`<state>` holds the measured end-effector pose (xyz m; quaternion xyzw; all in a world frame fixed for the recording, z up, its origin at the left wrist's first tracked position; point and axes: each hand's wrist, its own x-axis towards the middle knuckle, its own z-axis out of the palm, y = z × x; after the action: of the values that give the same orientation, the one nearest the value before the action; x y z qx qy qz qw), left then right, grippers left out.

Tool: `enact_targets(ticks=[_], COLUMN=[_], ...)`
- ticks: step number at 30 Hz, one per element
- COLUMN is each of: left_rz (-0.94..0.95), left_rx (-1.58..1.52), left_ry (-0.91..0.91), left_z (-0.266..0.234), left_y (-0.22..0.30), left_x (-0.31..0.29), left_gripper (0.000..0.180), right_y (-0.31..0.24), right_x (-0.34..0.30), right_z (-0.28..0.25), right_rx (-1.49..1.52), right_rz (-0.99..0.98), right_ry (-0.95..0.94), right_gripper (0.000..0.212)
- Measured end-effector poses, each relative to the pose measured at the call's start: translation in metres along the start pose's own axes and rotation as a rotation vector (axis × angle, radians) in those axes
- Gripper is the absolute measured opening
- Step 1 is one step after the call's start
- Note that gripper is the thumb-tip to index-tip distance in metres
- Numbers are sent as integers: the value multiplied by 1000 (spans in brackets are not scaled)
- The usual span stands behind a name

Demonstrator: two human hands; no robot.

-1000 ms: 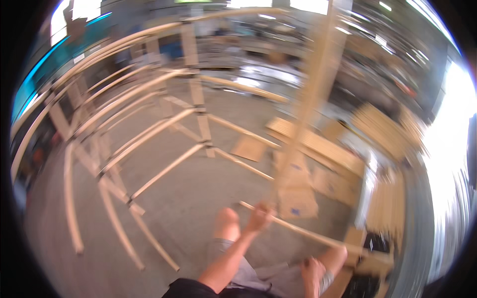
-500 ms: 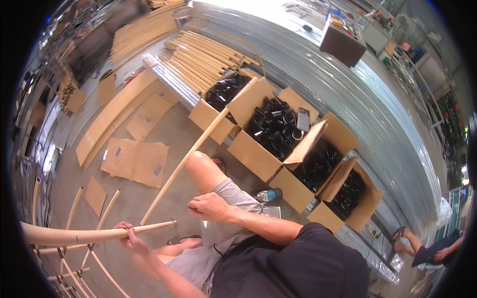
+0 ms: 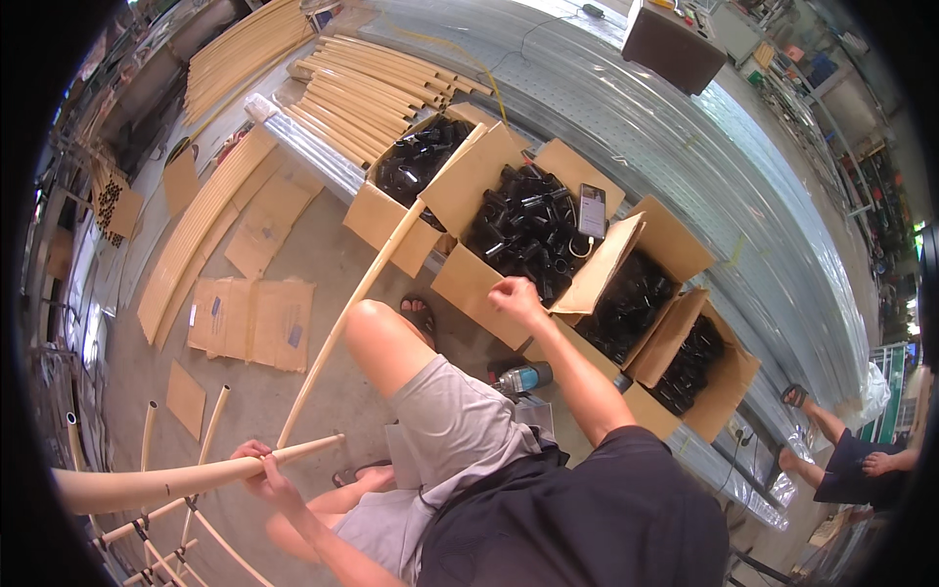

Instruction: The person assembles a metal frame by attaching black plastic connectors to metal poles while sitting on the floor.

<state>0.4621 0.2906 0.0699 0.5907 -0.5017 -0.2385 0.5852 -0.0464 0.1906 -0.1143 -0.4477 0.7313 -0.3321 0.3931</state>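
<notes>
My left hand (image 3: 262, 468) is closed round a long beige pipe (image 3: 166, 486) near its free end. This pipe belongs to, or lies along, a frame of beige pipes (image 3: 176, 528) with black joints at the lower left. My right hand (image 3: 516, 299), fingers curled, hovers by the near edge of a cardboard box (image 3: 479, 293) full of black plastic fittings (image 3: 528, 225). Whether anything is in its fingers cannot be made out. A second beige pipe (image 3: 342, 323) slants from near my left hand up to the boxes.
More open boxes of black fittings (image 3: 621, 308) stand in a row. A phone (image 3: 592, 210) rests on one box. Beyond lie stacked beige pipes (image 3: 362, 93) and wrapped metal lengths (image 3: 685, 166). A blue-and-black power tool (image 3: 523, 378) is beside my leg. Another person (image 3: 861, 474) sits at right.
My right hand has moved from above my knee out to the right, to the box of black fittings. The left hand keeps its hold on the pipe. The view has shifted slightly.
</notes>
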Motion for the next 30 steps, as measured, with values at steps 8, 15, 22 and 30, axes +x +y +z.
enact_targets(ticks=[8, 15, 22, 30], left_rz=[-34, -111, 55, 349], left_rx=[4, -50, -121, -468], left_ry=[42, 132, 275, -7], left_z=[-16, -15, -114, -110], left_y=[2, 23, 50, 184], left_x=[-1, 4, 83, 132], left_gripper=[21, 23, 28, 29], right_y=[38, 54, 19, -15], right_x=[73, 25, -32, -76], right_z=[-1, 43, 26, 26], right_rx=[-379, -377, -260, -179], right_rz=[-157, -241, -380, -380], right_ry=[172, 322, 330, 286], right_gripper=[48, 67, 49, 40])
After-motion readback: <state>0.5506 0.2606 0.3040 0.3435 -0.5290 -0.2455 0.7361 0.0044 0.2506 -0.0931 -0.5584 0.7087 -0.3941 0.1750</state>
